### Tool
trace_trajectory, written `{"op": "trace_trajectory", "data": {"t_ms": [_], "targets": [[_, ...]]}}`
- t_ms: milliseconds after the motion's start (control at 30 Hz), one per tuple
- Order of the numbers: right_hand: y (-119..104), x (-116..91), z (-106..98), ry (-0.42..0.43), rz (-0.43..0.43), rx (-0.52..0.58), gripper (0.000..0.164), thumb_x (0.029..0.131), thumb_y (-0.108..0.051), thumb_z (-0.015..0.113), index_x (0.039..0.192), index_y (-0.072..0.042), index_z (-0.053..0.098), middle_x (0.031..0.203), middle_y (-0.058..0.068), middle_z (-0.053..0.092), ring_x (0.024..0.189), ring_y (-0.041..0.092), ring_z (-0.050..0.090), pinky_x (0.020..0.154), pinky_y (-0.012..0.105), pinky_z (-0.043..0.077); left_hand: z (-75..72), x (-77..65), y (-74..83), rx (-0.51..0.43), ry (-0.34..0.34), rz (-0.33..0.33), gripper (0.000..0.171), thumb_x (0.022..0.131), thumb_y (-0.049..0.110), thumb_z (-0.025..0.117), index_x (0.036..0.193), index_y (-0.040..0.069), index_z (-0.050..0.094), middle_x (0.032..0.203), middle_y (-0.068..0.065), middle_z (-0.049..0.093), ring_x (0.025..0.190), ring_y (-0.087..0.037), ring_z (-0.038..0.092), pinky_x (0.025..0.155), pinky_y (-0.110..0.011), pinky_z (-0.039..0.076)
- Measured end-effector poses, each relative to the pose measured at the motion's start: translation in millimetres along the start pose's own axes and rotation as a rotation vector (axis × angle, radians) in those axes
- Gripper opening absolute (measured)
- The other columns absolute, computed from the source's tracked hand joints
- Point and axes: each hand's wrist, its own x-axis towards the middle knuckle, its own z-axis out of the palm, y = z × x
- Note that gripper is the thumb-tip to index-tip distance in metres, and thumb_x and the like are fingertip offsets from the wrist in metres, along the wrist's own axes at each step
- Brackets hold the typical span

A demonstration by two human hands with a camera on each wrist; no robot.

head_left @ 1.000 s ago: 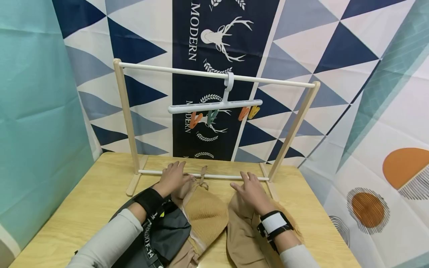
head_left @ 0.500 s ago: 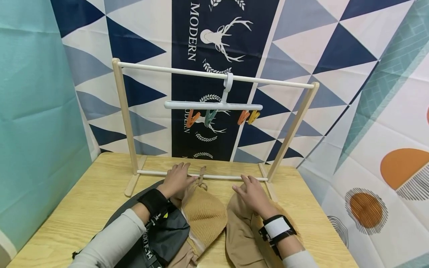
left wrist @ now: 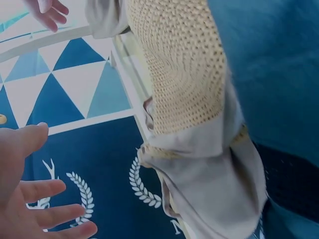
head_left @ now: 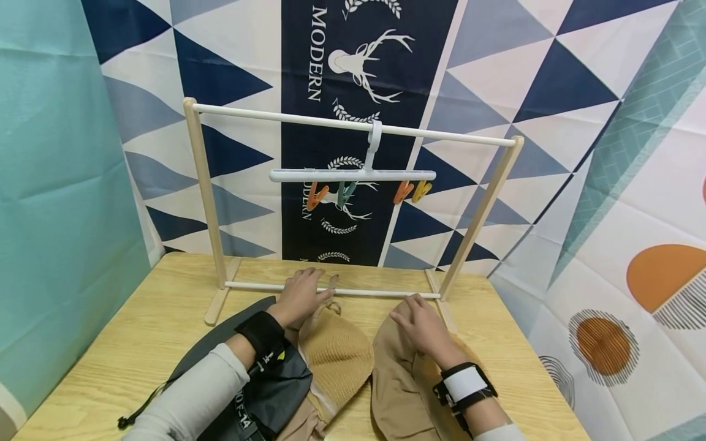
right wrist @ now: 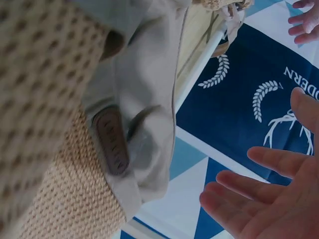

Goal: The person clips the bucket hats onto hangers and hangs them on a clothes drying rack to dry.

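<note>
My left hand (head_left: 302,296), fingers extended, hovers over the far end of a tan woven hat (head_left: 335,343) with a beige fabric part and a thin strap. Under that forearm lies a dark grey hat (head_left: 276,376) with white lettering and a black cord. On the right, my right hand (head_left: 426,327) is over a second tan hat (head_left: 394,373). Its fingers (right wrist: 271,159) are spread in the right wrist view, where a brown label (right wrist: 110,140) shows on beige cloth. Nothing sits between the fingers of either hand.
Behind the hats stands a wooden rack (head_left: 205,196) with white rods. From its top rod hangs a pale hanger (head_left: 353,176) carrying an orange clip (head_left: 317,196), a green clip (head_left: 345,193), another orange clip and a yellow clip (head_left: 421,190). Patterned cloth surrounds the wooden table (head_left: 138,318).
My left hand has shifted to the right, closer to the strap. My right hand has moved a little right and nearer to me. The hanger has turned slightly on the rod.
</note>
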Motion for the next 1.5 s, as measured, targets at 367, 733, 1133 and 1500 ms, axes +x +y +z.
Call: {"op": "trace_trajectory", "data": {"t_ms": [367, 733, 1133, 1500], "targets": [[12.7, -11.4, -8.5, 0.024, -0.029, 0.009, 0.069, 0.096, -0.035, 0.06, 0.146, 0.007, 0.037, 0.13, 0.035, 0.054, 0.11, 0.048, 0.058, 0.087, 0.055, 0.048, 6.7, 5.6, 16.0, -0.005, -0.023, 0.062, 0.056, 0.097, 0.043, 0.058, 0.139, 0.006, 0.051, 0.136, -0.018, 0.055, 0.127, -0.038, 0.05, 0.108, -0.051, 0.038], [24.5, -24.8, -14.3, 0.029, -0.015, 0.011, 0.054, 0.094, -0.031, 0.064, 0.139, -0.004, 0.053, 0.094, 0.02, 0.066, 0.088, 0.031, 0.062, 0.086, 0.052, 0.049, 14.5, 3.8, 35.9, -0.021, -0.109, 0.045, 0.064, 0.096, 0.051, 0.054, 0.143, 0.009, 0.047, 0.146, -0.016, 0.048, 0.138, -0.037, 0.041, 0.111, -0.055, 0.034], [32.4, -46.0, -25.8, -0.033, 0.064, -0.04, 0.055, 0.095, -0.032, 0.062, 0.137, 0.002, 0.052, 0.117, 0.03, 0.061, 0.1, 0.044, 0.061, 0.084, 0.054, 0.05, 29.1, 1.9, 53.7, 0.03, -0.084, 0.182, 0.06, 0.095, 0.049, 0.057, 0.138, 0.007, 0.053, 0.139, -0.016, 0.055, 0.136, -0.041, 0.043, 0.113, -0.052, 0.033], [45.1, -63.6, -39.6, -0.059, 0.111, -0.064, 0.059, 0.097, -0.035, 0.059, 0.135, 0.009, 0.051, 0.127, 0.04, 0.052, 0.116, 0.055, 0.053, 0.095, 0.061, 0.044, 34.5, 1.8, 74.8, -0.014, -0.107, 0.197, 0.059, 0.095, 0.05, 0.056, 0.141, 0.013, 0.05, 0.14, -0.012, 0.054, 0.13, -0.033, 0.05, 0.111, -0.053, 0.033]]}}
